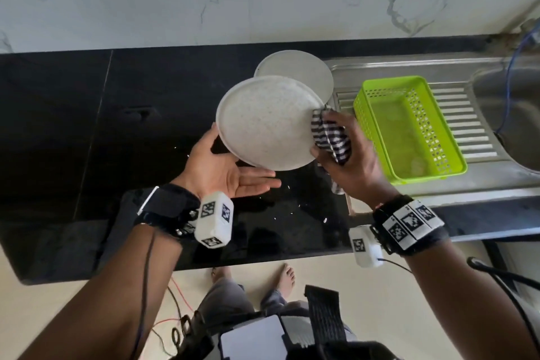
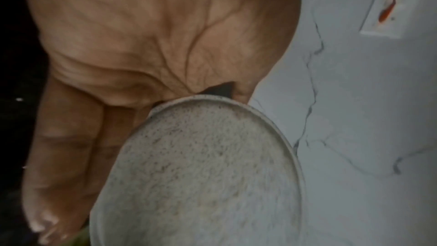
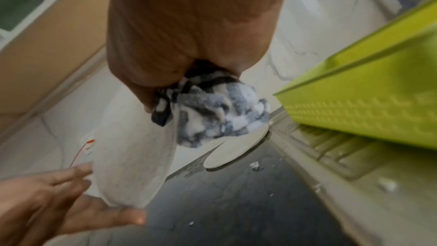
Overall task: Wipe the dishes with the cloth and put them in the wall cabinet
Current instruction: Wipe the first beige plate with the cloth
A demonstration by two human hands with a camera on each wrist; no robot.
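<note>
- Head view: lifted a speckled plate clear of the black counter and tilted it between both hands.
- Propped its lower-left rim on the left hand, palm up, with straight fingers lying close together under the plate and the thumb up beside the rim.
- Confirmed from the left wrist view: wedged the plate rim against the palm near the thumb's base, with nothing curled round it.
- Gripped a bunched striped cloth in the right hand, fingers curled round it, and pressed it against the plate's right rim.
- Saw the same from the right wrist view: wadded the cloth over the plate's edge; could not tell there how each fingertip lay.
- Left a second plate flat on the counter behind the first, just beside the steel drainboard; could not tell whether it was wiped.
- Found nothing recognisable in the green basket on the drainboard.
- Judged the task as early: wiping of one plate under way, probably around the rim.
- Had yet to finish this plate, deal with the second, and carry both to the wall cabinet, which lay out of view.
</note>
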